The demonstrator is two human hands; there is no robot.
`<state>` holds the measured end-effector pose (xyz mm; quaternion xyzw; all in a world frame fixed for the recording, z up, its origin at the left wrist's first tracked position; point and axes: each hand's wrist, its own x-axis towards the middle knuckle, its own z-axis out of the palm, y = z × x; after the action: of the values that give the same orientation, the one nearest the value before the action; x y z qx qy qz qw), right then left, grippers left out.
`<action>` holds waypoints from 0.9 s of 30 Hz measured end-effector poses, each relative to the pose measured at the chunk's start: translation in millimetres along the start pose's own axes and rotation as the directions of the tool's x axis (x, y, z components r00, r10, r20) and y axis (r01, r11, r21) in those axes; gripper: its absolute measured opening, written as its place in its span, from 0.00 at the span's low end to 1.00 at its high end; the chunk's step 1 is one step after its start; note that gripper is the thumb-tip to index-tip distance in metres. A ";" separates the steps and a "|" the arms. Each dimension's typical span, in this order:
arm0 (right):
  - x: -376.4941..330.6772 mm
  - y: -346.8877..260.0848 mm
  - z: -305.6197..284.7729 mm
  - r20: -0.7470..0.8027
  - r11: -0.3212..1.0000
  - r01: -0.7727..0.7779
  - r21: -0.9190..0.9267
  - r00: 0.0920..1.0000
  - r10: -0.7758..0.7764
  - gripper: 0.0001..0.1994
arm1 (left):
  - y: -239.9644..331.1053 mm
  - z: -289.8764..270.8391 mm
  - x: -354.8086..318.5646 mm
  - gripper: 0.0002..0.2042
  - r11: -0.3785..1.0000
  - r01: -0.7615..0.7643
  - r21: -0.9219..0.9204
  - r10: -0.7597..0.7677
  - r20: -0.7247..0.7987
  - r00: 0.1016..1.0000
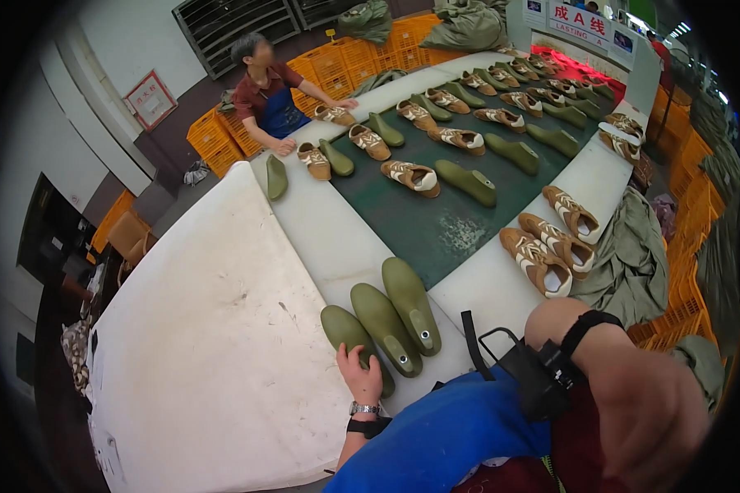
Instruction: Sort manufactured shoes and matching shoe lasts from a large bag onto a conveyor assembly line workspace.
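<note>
Three olive-green shoe lasts stand side by side on the pale near edge of the table. My left hand (362,376), with a metal watch at the wrist, has its fingers over the leftmost shoe last (344,327), touching its side and heel end. Beside it are the middle shoe last (384,324) and the right shoe last (409,302), both untouched. My right hand (553,319) is bent at the strapped wrist above a black device (534,378) at my front. Its fingers are hidden. Brown sneakers with white stripes (537,261) sit just beyond it.
A green conveyor belt (386,222) carries rows of brown sneakers and green lasts. Across it, a person (263,90) in a blue apron rests hands by the shoes. A white-covered table (214,353) spreads left. Orange crates (674,304) and grey-green cloth (629,255) flank the right.
</note>
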<state>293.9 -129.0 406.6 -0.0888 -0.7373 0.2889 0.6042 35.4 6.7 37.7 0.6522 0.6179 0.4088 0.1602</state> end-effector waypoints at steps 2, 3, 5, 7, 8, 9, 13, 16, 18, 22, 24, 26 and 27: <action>14.1 45.5 -21.0 0.178 0.929 0.275 0.247 0.930 -0.322 0.07 | 7.0 5.0 2.3 0.15 0.999 -0.026 -0.020 0.026 0.005 1.000; 15.4 71.8 -29.8 0.262 0.736 0.432 0.522 0.739 -0.620 0.07 | 12.1 9.8 2.2 0.15 0.998 -0.045 -0.035 0.045 0.019 0.999; -5.3 137.3 -5.5 0.150 0.845 0.007 0.535 0.983 -0.104 0.08 | -10.8 -4.5 -6.7 0.15 1.000 0.023 -0.021 -0.024 -0.026 0.999; -22.6 194.3 -3.7 0.233 0.877 -0.479 -0.035 0.849 0.474 0.11 | -3.1 -1.3 -2.2 0.15 1.000 -0.018 -0.015 0.018 -0.002 1.000; -60.2 238.3 -0.7 0.201 0.817 -0.492 -0.301 0.805 0.559 0.13 | 1.3 -0.1 -0.2 0.15 0.999 -0.034 -0.015 0.034 0.005 0.999; -99.8 264.9 2.7 0.183 0.579 -0.372 -0.726 0.706 0.684 0.18 | 4.1 0.3 0.5 0.15 0.999 -0.042 -0.022 0.042 0.011 0.999; -188.2 306.5 23.1 0.156 0.330 -0.407 -0.852 0.404 0.901 0.24 | 3.1 -1.4 1.0 0.15 1.000 -0.027 -0.015 0.028 0.022 0.999; -188.0 314.0 25.4 0.083 0.276 -0.432 -0.858 0.414 0.906 0.22 | -0.6 -4.3 -0.6 0.15 1.000 -0.013 -0.016 0.014 0.016 1.000; -183.3 329.6 8.1 0.037 0.235 -0.425 -0.874 0.425 0.905 0.23 | -0.3 -4.3 -0.6 0.15 1.000 -0.010 -0.010 0.011 0.022 1.000; -167.0 373.9 -40.2 -0.231 0.032 -0.429 -0.903 0.545 0.806 0.26 | 1.4 -2.7 0.4 0.15 0.999 -0.012 -0.031 0.013 0.029 0.999; -174.5 417.9 -71.4 -0.334 -0.077 -0.440 -0.895 0.547 0.768 0.27 | 4.0 -0.3 2.4 0.15 0.999 -0.022 -0.042 0.023 0.031 0.999; -177.1 444.8 -89.0 -0.323 -0.152 -0.379 -0.913 0.443 0.836 0.27 | 2.6 -1.6 2.3 0.15 0.999 -0.003 -0.035 0.004 0.030 1.000; -174.3 448.8 -90.1 -0.326 -0.152 -0.381 -0.912 0.448 0.833 0.27 | 1.3 -2.9 1.3 0.15 0.999 -0.008 -0.035 0.009 0.028 1.000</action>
<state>325.1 182.9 30.2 -0.7100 -0.7002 0.0634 0.0394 34.1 6.8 40.9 0.6577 0.6054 0.4112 0.1784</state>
